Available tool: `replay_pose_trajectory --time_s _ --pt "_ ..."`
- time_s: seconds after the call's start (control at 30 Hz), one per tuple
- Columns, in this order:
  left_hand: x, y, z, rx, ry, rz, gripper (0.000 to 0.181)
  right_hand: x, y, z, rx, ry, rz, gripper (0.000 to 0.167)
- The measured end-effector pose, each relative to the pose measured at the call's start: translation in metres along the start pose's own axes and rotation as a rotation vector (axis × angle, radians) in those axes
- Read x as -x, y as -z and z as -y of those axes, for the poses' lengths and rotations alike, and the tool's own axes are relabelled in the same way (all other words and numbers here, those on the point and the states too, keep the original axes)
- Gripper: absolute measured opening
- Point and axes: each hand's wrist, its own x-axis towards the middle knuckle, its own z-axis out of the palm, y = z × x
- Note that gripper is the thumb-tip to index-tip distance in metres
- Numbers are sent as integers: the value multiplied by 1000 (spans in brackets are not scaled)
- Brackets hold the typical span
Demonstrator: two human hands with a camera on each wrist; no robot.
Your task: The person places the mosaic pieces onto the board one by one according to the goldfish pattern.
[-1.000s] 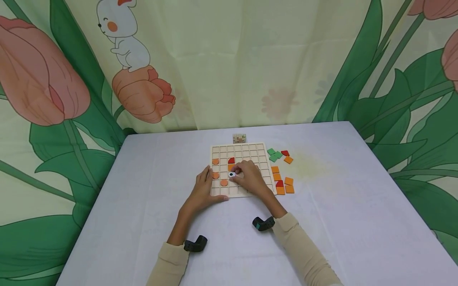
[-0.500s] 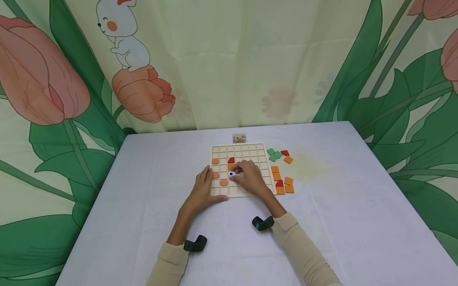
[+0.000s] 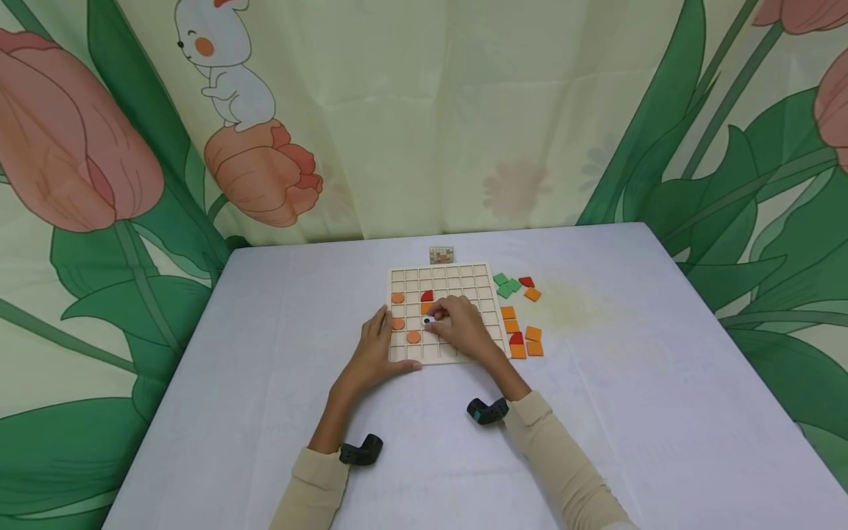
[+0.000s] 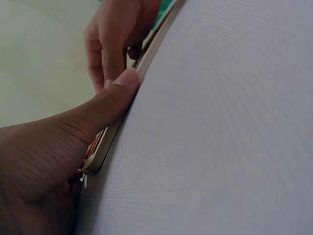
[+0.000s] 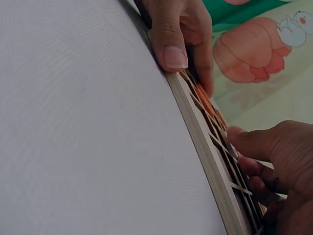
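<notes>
I can read no words, brands or numbers in any of my views; the small card [image 3: 442, 255] just beyond the far edge of my gridded board [image 3: 472, 283] bears a coloured grid print, too small for me to make out; the white piece [image 3: 428, 321] that I pinch in my right hand [image 3: 461, 324] carries a round black dot, the one plain mark I can tell on it; the black device [image 3: 486, 411] at my right wrist shows a small green patch, and any lettering there is too small for me to read.
</notes>
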Motion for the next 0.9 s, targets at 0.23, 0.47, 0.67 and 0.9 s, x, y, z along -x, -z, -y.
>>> replay_pose_trajectory --time_s 0.23,0.47,0.67,0.9 --pt "-1 0 0 1 11 -8 127 1 11 -2 -92 14 60 18" --pt "0 -2 0 9 17 -12 129 4 34 -11 -70 27 58 19" --pt "0 -1 -1 18 15 -15 129 10 67 -23 7 43 73 14" --pt "-1 -1 -1 26 13 -13 130 22 104 -44 61 -58 208 9"
